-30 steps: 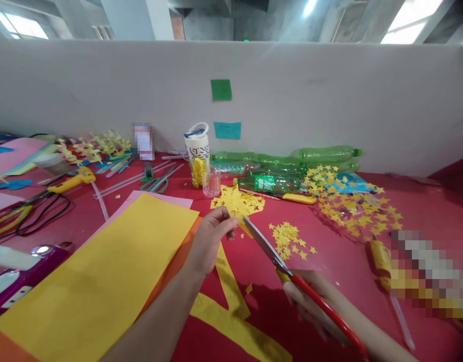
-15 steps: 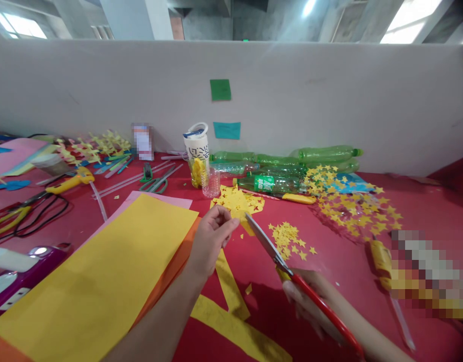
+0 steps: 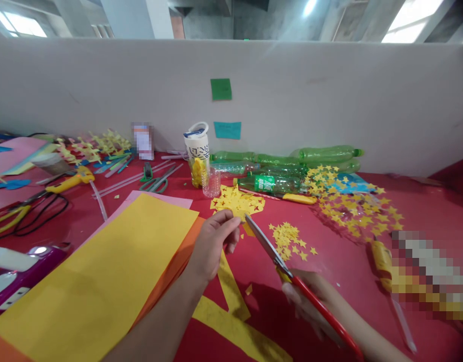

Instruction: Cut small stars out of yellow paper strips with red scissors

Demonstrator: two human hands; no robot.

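My left hand (image 3: 212, 242) is raised over the red table (image 3: 329, 261), its fingers pinched on a small scrap of yellow paper (image 3: 247, 230) that shows between the fingertips and the blades. My right hand (image 3: 310, 301) grips red-handled scissors (image 3: 288, 274); their closed blades point up-left and the tip nearly meets my left fingertips. Long yellow paper strips (image 3: 231, 291) lie on the table under both hands. A small heap of cut yellow stars (image 3: 288, 239) sits just right of the blades.
A stack of yellow, orange and pink sheets (image 3: 99, 281) fills the lower left. Punched yellow paper (image 3: 237, 201), a cup (image 3: 197, 146), green bottles (image 3: 292, 168), scattered stars (image 3: 352, 206), grey scissors (image 3: 156, 183), a glue gun (image 3: 71, 182) and cables lie behind. A grey partition wall backs the table.
My left hand has closed its fingers a little more and dipped slightly. The scissors have barely shifted; their tip stays by my fingertips.
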